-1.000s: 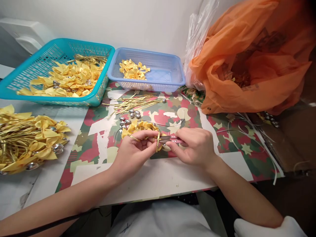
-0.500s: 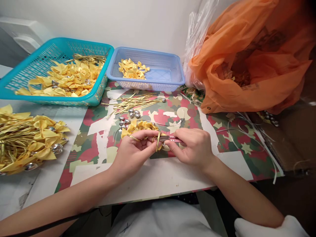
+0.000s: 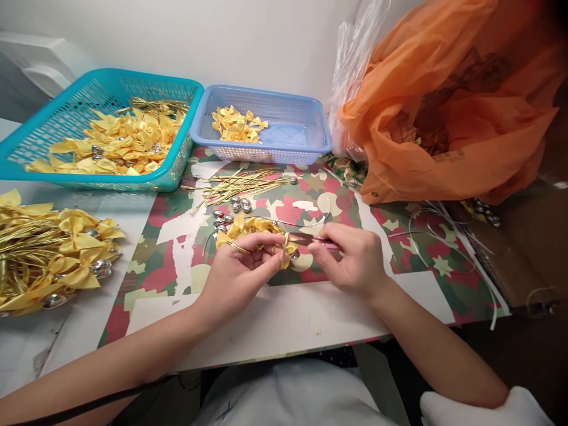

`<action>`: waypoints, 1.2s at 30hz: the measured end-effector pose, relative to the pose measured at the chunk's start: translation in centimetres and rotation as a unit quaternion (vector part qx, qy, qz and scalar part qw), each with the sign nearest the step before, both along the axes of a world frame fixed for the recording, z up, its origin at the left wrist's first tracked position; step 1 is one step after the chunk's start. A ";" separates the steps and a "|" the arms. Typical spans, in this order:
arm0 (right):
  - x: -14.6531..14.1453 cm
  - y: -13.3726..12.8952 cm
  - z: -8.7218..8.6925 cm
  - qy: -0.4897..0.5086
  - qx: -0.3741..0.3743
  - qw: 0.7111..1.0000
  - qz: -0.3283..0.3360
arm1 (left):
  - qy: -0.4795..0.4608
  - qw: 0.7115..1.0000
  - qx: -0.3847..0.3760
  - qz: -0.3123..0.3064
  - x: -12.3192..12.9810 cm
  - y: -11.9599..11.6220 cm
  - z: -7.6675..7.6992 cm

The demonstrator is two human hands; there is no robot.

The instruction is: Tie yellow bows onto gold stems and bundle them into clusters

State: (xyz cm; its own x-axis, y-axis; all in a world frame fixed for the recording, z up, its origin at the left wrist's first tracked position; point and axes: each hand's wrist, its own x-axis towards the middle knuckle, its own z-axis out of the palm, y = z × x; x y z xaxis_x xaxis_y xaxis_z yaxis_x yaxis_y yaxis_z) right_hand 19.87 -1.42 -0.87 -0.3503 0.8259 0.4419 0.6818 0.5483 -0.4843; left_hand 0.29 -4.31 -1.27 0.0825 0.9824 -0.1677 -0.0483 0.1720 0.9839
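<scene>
My left hand (image 3: 242, 269) is closed, pinching a gold cord (image 3: 286, 244) between thumb and fingers. Another gold loop (image 3: 238, 247) hangs over its fingers. Closed around pink-handled tweezers (image 3: 306, 238), my right hand (image 3: 355, 255) points their tips left at the pinched cord. A silver bell (image 3: 294, 255) shows just below the tweezers. Behind my left fingers lie yellow ribbon bows (image 3: 255, 225), partly covered by the hand. Several silver bells (image 3: 241, 205) and a bundle of gold cords (image 3: 242, 186) rest on the patterned paper farther back.
At the back stand a teal basket (image 3: 171, 163) of yellow bows and a blue basket (image 3: 306, 142) with fewer bows. An orange plastic bag (image 3: 412, 171) fills the back right. Finished-looking bows with cords (image 3: 66, 254) are heaped at left. White strips (image 3: 444, 236) lie at right.
My right hand has drawn slightly right and up with the tweezers, showing more of their length and the bell below. My left hand stays nearly still.
</scene>
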 end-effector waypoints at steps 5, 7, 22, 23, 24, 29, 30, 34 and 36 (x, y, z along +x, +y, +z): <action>1.0 0.9 0.2 0.084 -0.118 0.989 -0.015 | 0.007 1.000 -0.009 -0.002 -0.1 0.0 0.2; 0.9 1.0 0.1 0.096 -0.137 0.986 -0.012 | 0.009 1.000 -0.013 -0.002 0.0 0.1 0.3; -1.0 0.7 -1.4 0.327 -0.312 0.889 0.069 | -0.076 0.996 -0.032 -0.045 -0.1 0.3 -0.5; -0.9 0.9 -1.4 0.328 -0.306 0.892 0.047 | -0.094 0.994 -0.032 -0.046 -0.2 0.4 -0.5; -0.7 1.1 -1.4 0.324 -0.297 0.898 0.028 | -0.111 0.992 -0.031 -0.052 -0.3 0.4 -0.6; -0.9 1.2 -1.8 0.255 -0.239 0.937 0.014 | -0.142 0.981 -0.012 -0.129 -0.6 0.2 -1.0; -1.0 1.1 -1.9 0.245 -0.234 0.941 0.014 | -0.146 0.978 -0.004 -0.149 -0.7 0.2 -1.2; -1.1 0.9 -2.0 0.218 -0.250 0.943 0.007 | -0.184 0.954 0.005 -0.236 -1.0 0.2 -1.6; -1.1 0.8 -2.0 0.216 -0.270 0.938 0.018 | -0.210 0.937 -0.010 -0.278 -1.2 0.3 -1.6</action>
State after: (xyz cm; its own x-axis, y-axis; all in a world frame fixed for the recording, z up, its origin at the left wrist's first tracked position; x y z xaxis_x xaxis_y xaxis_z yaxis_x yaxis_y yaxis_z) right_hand 18.78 -0.58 -2.91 -0.2662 0.9614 0.0699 0.3450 0.1627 -0.9244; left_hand -0.89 -3.99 -2.86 0.6431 0.7654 -0.0238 -0.3285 0.3038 0.8943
